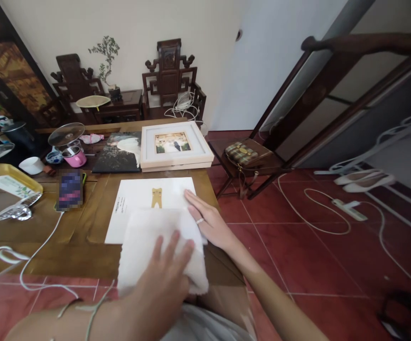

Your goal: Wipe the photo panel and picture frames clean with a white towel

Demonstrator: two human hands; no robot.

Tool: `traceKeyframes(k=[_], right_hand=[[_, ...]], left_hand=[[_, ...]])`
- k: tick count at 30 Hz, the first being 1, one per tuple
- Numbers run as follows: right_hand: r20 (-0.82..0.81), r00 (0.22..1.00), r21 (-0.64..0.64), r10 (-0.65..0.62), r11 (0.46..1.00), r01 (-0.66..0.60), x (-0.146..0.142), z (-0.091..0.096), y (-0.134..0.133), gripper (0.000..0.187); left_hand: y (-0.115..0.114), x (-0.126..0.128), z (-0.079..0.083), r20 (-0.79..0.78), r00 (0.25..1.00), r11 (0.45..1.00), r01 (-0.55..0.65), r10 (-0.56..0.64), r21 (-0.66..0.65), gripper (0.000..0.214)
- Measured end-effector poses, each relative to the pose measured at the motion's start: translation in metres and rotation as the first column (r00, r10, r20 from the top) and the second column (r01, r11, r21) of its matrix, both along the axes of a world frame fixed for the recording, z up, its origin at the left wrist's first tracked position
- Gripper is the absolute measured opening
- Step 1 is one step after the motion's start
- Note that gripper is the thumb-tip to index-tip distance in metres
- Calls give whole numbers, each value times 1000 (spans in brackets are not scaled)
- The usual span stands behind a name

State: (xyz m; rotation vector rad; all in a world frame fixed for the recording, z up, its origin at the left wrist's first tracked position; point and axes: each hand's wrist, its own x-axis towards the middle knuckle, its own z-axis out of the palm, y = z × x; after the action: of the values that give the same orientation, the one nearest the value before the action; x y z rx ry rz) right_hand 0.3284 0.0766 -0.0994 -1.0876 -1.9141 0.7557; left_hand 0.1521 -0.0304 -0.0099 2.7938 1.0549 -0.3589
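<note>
A folded white cloth [148,237] lies at the near edge of a wooden table [66,222], partly over a white sheet of paper [137,196] with a small yellow figure on it. My left hand [168,277] rests flat on the cloth's near right part, fingers stretched out. My right hand [208,220], with a ring on one finger, lies flat at the cloth's right edge, fingers straight and pointing up-left onto the paper.
A white framed photo [175,147] and a dark photo print [118,154] lie further back. A phone [70,189] with a white cable, a pink cup [74,156], bowls and a yellow tray [9,182] sit left. A power strip [349,208] and cables cross the red tiled floor.
</note>
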Motion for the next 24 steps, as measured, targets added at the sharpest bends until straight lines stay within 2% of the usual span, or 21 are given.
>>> traceKeyframes(k=[3,7,11,15,19,21,24], right_hand=[[61,997,95,47,994,-53,-2,-5,1,46],[118,991,140,62,987,-78,-2,-9,3,45],[144,986,147,82,984,-103,0,-8,4,47],[143,988,140,64,987,-84,0,-8,3,47],[149,987,140,58,987,-79,-1,-8,2,46],[154,986,141,57,987,-79,-1,-8,2,46],[162,985,136,61,987,-84,-1,-8,2,46]], left_hand=[[9,-8,11,-73,993,994,-97,94,-43,29],[57,-10,15,-54,978,980,-200,200,8,40],[111,-10,8,-9,982,979,-189,190,75,47],[144,-13,-2,5,971,962,-238,240,134,44],[147,-18,-4,3,979,971,-204,206,122,43],[137,-20,0,-12,983,977,-183,186,113,44],[106,-19,9,-46,987,986,-151,154,70,42]])
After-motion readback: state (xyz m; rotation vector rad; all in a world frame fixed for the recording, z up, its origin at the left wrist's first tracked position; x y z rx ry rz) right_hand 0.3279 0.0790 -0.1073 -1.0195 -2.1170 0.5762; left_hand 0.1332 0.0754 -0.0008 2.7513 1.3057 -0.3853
